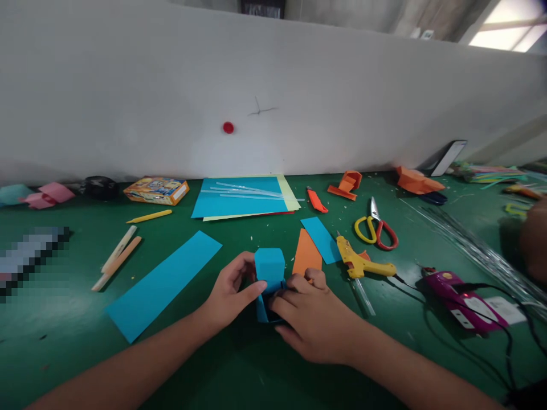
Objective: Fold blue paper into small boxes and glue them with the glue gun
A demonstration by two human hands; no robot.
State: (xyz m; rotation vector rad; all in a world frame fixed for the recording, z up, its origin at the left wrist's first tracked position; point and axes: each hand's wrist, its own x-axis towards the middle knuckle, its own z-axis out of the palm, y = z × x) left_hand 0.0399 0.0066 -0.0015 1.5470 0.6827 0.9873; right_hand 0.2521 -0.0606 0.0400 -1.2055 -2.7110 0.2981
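Note:
A small blue paper box (269, 263) with a raised back flap stands on the green table between my hands. My left hand (237, 287) grips its left side, thumb at the front of the flap and fingers behind. My right hand (305, 316) is closed at the box's right side, its fingertips reaching into the opening; those tips are partly hidden, and I cannot make out whether they pinch anything besides the paper. Just beyond my right hand lie an orange paper piece (306, 253) and a blue paper strip (321, 239).
A yellow glue gun (363, 263), scissors (375, 225) and a purple power strip (468, 302) with cords lie right. A long blue strip (164, 287) and markers (117, 257) lie left. Paper sheets (243, 202) and a red cutter (317, 200) sit behind. Another person's hand (534, 239) shows far right.

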